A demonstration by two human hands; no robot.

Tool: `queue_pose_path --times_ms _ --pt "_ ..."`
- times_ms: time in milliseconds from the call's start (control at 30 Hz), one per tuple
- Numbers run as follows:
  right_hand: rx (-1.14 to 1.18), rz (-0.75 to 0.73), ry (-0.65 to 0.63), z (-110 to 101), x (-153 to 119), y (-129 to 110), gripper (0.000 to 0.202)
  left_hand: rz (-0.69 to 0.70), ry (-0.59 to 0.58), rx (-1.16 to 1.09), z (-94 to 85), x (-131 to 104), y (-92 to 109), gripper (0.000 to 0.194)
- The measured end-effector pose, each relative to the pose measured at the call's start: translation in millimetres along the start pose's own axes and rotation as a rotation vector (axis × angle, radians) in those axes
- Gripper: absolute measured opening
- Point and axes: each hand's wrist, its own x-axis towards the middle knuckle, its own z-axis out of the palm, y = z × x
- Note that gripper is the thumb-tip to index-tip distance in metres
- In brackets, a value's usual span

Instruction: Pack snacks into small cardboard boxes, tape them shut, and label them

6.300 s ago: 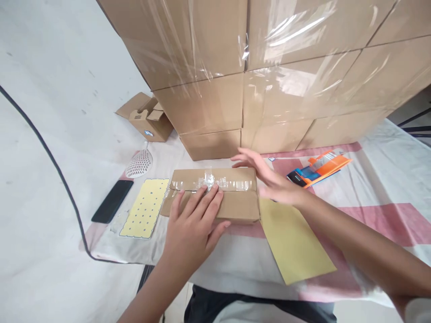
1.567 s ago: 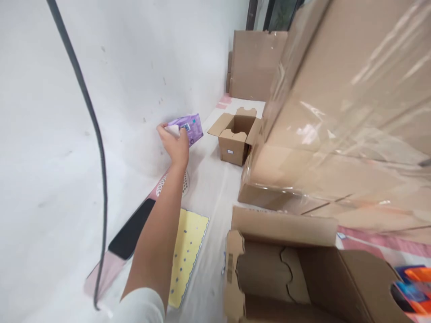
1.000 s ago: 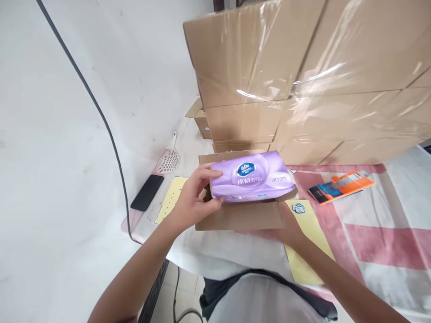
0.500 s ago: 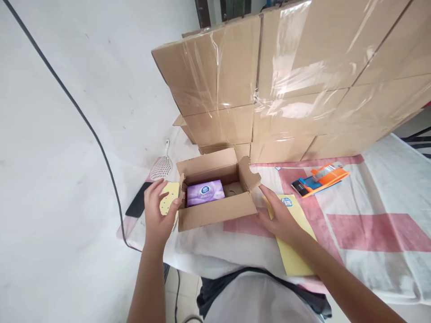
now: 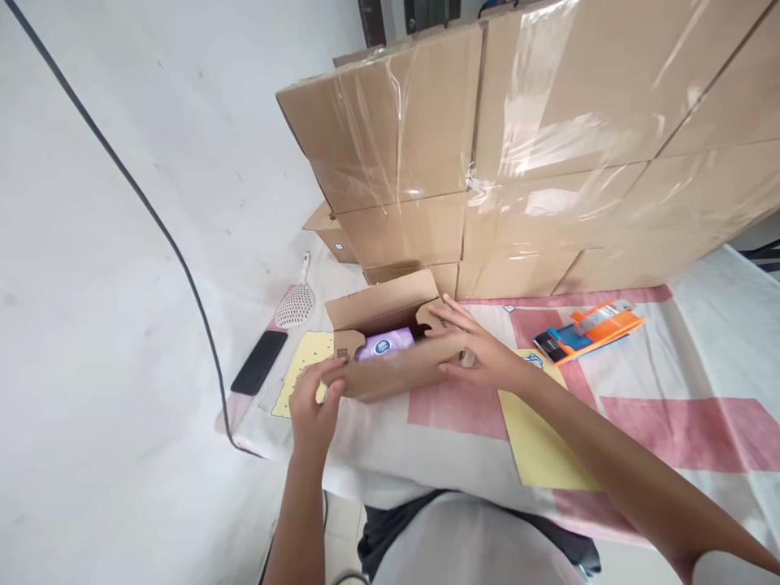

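A small open cardboard box (image 5: 390,380) stands on the cloth-covered table, with a purple tissue pack (image 5: 383,344) inside at its left. Both short side flaps are folded inward, and the front flap is tilted up, blurred by motion. At the front flap's left corner, my left hand (image 5: 315,406) has thumb and fingers around the edge. My right hand (image 5: 484,349) grips the right end, its fingers over the right side flap and its thumb low against the front flap. The back flap (image 5: 383,296) stands raised.
Left of the box lie a yellow dotted sheet (image 5: 301,378), a black phone (image 5: 259,362) and a white slotted strainer (image 5: 296,302). To the right are a yellow paper sheet (image 5: 542,443) and an orange-and-blue package (image 5: 588,329). Plastic-wrapped cartons (image 5: 414,146) wall the back.
The box's short side flaps have folded inward and the front flap has come up. My left hand moved right onto the front flap; my right hand moved up and left onto the right end.
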Motion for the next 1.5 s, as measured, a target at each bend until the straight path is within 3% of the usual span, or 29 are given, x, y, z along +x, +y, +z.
queue_pose_path --times_ms 67,133,233,300,433,500,567,633,767,900,967,1000,1067,1133,1167,1233,1300,1400,1500 --pt "0.029 -0.018 0.082 8.7 0.5 4.6 0.056 -0.069 0.080 0.001 10.6 5.5 2.3 0.038" --pt "0.115 0.021 0.186 15.6 0.9 9.3 0.082 -0.119 0.092 -0.012 19.0 11.4 2.6 0.053" --pt "0.246 0.122 0.277 18.3 4.3 16.3 0.123 -0.164 -0.021 -0.059 23.3 20.5 0.3 0.071" --pt "0.299 0.195 0.206 14.8 8.4 19.8 0.131 -0.160 -0.139 -0.107 21.3 27.3 -1.7 0.081" --pt "0.338 0.253 0.089 4.0 15.6 21.3 0.125 -0.053 -0.163 -0.141 13.9 40.0 2.5 0.093" --pt "0.256 0.182 0.087 -1.2 16.7 18.8 0.107 0.043 -0.163 -0.016 11.6 42.7 12.5 0.074" --pt "0.085 0.120 0.064 -6.9 16.2 13.9 0.076 0.156 -0.187 0.207 11.8 40.9 26.7 0.045" --pt "-0.123 0.096 0.033 -12.7 15.6 6.9 0.055 0.241 -0.206 0.402 15.1 35.0 41.7 0.032" --pt "-0.399 0.109 -0.003 -18.0 18.6 -9.1 0.050 0.288 -0.265 0.507 27.7 20.7 60.0 0.058" --pt "-0.451 0.173 0.010 -14.6 12.2 -23.3 0.053 0.323 -0.256 0.560 38.0 17.8 61.5 0.069" --pt "-0.369 0.239 0.131 -18.5 -8.1 -29.4 0.052 0.324 -0.239 0.557 40.2 18.7 60.8 0.066" --pt "-0.323 0.301 0.256 -23.5 -23.9 -31.3 0.049 0.317 -0.229 0.547 40.7 18.8 60.7 0.064" --pt "-0.305 0.498 0.658 -39.5 -63.5 -30.1 0.036 0.302 -0.214 0.531 41.0 17.7 60.6 0.063" --pt "-0.432 0.768 1.149 -59.7 -104.4 -19.7 0.029 0.287 -0.200 0.526 40.9 15.5 59.9 0.065" --pt "-0.434 0.904 1.244 -69.3 -121.4 -11.3 0.030 0.282 -0.193 0.526 40.8 14.5 59.1 0.067" --pt "-0.288 1.095 1.127 -83.7 -143.0 9.0 0.031 0.280 -0.188 0.528 40.1 13.3 57.1 0.069" --pt "-0.163 1.131 0.935 -89.3 -147.5 27.2 0.025 0.298 -0.203 0.528 39.5 12.6 56.7 0.069" --pt "-0.171 1.044 0.863 -85.4 -133.5 33.7 0.020 0.365 -0.212 0.449 43.0 7.1 66.9 0.068" --pt "-0.253 0.780 0.833 -78.5 -114.1 10.0 0.020 0.455 -0.149 0.152 61.6 -9.3 95.8 0.049"
